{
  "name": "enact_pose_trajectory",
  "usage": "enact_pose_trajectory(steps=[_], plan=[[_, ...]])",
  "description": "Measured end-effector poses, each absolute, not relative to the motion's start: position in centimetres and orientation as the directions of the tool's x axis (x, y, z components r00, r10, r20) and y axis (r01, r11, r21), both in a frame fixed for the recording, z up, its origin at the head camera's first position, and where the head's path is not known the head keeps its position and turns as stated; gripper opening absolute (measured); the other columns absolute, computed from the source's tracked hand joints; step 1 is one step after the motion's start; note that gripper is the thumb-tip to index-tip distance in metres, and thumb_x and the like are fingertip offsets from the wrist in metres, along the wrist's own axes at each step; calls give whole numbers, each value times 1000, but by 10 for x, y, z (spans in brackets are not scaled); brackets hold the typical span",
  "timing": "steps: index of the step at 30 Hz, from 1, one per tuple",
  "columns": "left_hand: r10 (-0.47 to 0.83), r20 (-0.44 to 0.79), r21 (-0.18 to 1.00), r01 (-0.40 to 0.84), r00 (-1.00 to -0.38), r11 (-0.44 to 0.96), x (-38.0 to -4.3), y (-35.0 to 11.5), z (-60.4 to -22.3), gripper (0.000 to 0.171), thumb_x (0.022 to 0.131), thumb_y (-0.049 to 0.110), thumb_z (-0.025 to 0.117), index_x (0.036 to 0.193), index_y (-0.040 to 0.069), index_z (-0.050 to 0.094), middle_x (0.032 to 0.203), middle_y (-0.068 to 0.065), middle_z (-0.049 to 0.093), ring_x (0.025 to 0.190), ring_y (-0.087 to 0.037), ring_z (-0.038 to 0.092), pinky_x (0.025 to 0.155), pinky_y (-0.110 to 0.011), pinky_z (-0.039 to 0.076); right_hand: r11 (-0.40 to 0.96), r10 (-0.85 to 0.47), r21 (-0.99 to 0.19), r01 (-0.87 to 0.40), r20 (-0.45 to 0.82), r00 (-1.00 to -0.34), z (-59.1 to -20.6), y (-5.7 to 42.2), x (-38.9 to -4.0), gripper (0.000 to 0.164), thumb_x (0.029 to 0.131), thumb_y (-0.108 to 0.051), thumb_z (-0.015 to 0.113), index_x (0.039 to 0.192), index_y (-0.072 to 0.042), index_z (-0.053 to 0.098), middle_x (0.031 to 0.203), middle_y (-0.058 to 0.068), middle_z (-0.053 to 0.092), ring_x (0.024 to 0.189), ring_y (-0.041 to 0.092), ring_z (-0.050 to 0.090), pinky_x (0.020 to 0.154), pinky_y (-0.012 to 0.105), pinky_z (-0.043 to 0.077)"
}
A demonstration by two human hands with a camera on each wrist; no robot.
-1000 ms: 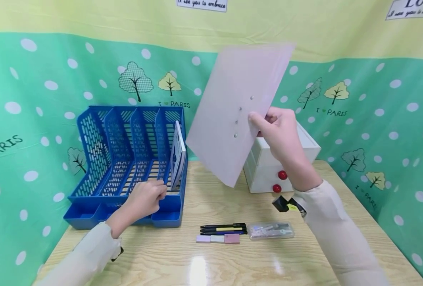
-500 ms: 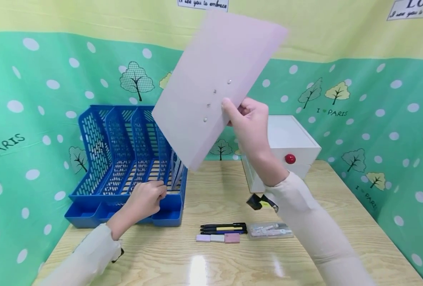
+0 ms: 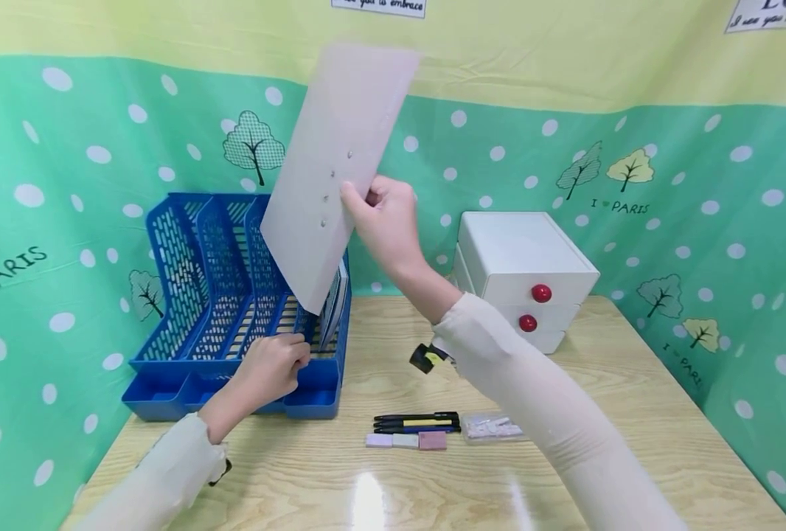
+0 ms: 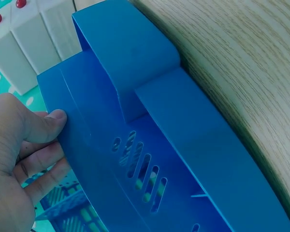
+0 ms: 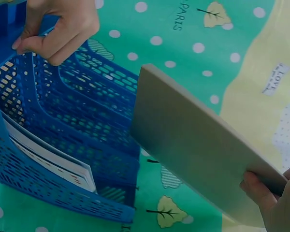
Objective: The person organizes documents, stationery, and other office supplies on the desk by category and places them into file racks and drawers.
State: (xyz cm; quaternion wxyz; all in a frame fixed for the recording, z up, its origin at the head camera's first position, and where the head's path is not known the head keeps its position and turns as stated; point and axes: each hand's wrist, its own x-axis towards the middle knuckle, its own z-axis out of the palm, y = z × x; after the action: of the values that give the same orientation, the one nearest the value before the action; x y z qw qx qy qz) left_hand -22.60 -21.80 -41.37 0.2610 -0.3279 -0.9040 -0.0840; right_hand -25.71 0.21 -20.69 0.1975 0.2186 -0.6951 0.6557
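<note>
My right hand (image 3: pixel 388 221) pinches a pale file folder (image 3: pixel 340 133) with metal rivets by its edge, thumb on the near face. The folder is tilted in the air above the blue file rack (image 3: pixel 311 398), its lower corner over the right-hand compartments. In the right wrist view the folder (image 5: pixel 188 145) shows its thick spine. Gripping the rack's front edge is my left hand (image 3: pixel 270 369); in the left wrist view its thumb (image 4: pixel 55 121) lies on the front panel, fingers behind. Thin booklets (image 5: pixel 53 159) stand in the rightmost compartment, partly hidden by the folder in the head view.
A white drawer box (image 3: pixel 522 247) with red knobs stands at the back right. Several pens (image 3: pixel 416 424), small erasers (image 3: pixel 406 441) and a clear case (image 3: pixel 489 426) lie in front on the wooden table (image 3: pixel 300 472). A patterned curtain (image 3: pixel 499 147) hangs behind.
My right hand has carried the folder leftward from in front of the drawer box to above the rack, turning it more edge-on. The left hand has stayed on the rack.
</note>
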Motion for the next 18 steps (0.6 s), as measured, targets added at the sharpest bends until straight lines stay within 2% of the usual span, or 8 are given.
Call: enact_pose_trajectory(steps=[1,3,6,13,18], plan=[[548,528,-19,636,-649,771,-226,-218,-414,36,67,-18,67,63,15,55,62,8,43,54,-5,31,47,-14,21,62,-45,-822,-567,565,-824,-208,-3,-259,26,97,-8,59,74,0,67,66,7,64,47,9,38,44,22,27],[547,529,-18,636,-649,772,-226,-218,-414,36,67,-18,68,63,15,55,62,8,43,53,-5,31,47,-14,21,93,-42,-814,-573,572,-819,-211,-12,-261,33,96,-9,58,63,-5,53,57,3,52,47,9,36,44,22,26],[545,528,-12,635,-652,772,-226,-219,-414,36,67,-18,68,63,15,55,62,8,43,53,-6,31,47,-14,20,137,-46,-797,-589,589,-807,-214,-23,-265,42,97,-9,56,59,-11,38,52,0,39,46,11,36,43,23,26],[539,523,5,635,-660,773,-227,-219,-414,36,68,-19,66,63,15,55,62,8,43,53,-6,30,47,-15,20,224,-99,-782,-582,576,-812,-223,-44,-269,40,101,-14,50,64,-13,36,53,-2,33,44,11,28,41,23,26],[544,527,1,641,-653,768,-228,-221,-416,36,68,-19,65,63,15,53,62,7,42,54,-7,28,48,-15,18,272,-114,-772,-574,567,-816,-234,-59,-269,39,102,-15,50,66,-13,36,54,-1,34,44,11,29,40,23,27]])
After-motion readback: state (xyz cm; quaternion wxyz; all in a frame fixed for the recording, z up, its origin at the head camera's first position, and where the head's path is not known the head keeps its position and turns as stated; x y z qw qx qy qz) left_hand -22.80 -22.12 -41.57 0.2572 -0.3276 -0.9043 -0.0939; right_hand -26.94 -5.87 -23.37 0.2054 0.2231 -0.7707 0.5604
